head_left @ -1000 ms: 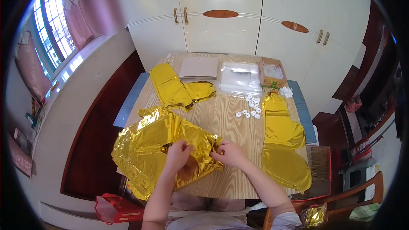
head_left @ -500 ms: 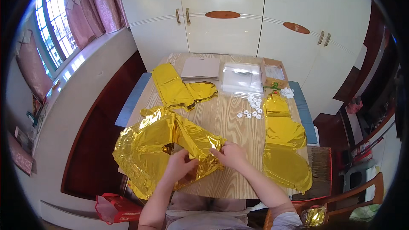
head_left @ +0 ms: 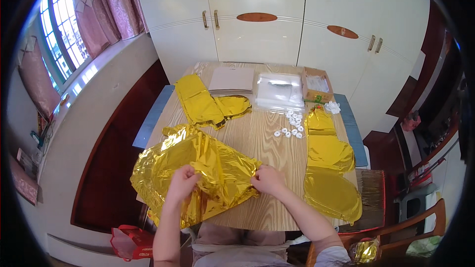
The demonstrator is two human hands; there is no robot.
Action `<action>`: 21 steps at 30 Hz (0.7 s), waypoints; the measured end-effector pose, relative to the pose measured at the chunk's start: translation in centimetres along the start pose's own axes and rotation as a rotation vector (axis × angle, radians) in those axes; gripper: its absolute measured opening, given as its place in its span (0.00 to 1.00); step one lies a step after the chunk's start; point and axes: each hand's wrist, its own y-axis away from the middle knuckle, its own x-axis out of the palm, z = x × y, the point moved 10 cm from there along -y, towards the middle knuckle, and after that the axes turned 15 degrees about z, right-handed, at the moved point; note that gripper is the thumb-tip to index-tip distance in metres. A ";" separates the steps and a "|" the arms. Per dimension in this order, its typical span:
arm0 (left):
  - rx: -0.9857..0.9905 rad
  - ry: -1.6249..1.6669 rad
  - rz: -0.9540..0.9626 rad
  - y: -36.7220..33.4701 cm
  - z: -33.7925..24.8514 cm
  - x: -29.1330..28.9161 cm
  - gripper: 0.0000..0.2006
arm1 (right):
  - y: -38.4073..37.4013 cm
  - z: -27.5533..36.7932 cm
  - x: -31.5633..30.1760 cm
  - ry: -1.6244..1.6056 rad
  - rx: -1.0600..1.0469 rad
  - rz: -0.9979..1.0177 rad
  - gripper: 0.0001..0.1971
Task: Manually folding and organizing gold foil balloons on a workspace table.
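A large crumpled gold foil balloon (head_left: 163, 178), flat and uninflated, spreads over the near left of the table and hangs past its front edge. With closed fingers my left hand (head_left: 184, 182) grips a fold in the middle of it. My right hand (head_left: 267, 180) pinches the balloon's right edge, resting close to the tabletop. Between the two hands the foil lies creased and partly folded over. Another gold foil piece (head_left: 198, 100) lies folded behind it at the far left. On the right side of the table rests a long flat gold foil balloon (head_left: 330, 168).
At the back of the wood-grain table (head_left: 277, 168) are a stack of grey-beige cards (head_left: 231, 79), clear plastic sleeves (head_left: 280, 90) and a small cardboard box (head_left: 317, 89). Several white rings (head_left: 295, 124) lie beside crumpled white material (head_left: 332, 107). A red bag (head_left: 131, 242) stands below left.
My left hand has moved left and up, drawing a fold of foil with it and covering the dark gap in the balloon. My right hand keeps its hold on the right edge, barely shifted.
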 end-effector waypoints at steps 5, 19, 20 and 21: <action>0.000 0.000 -0.156 1.8 0.7 -6.2 0.06 | 0.2 0.1 -0.2 -0.015 -0.009 0.030 0.16; -0.130 -0.716 -0.461 6.3 7.4 -20.8 0.15 | -1.8 -1.3 1.4 -0.071 -0.071 0.031 0.15; -0.159 -0.881 -0.537 6.7 6.9 -20.7 0.16 | -1.7 -1.2 1.3 -0.090 -0.086 0.040 0.15; -0.188 -1.044 -0.612 6.8 5.5 -19.7 0.17 | -1.6 -1.0 1.2 -0.106 -0.099 0.050 0.15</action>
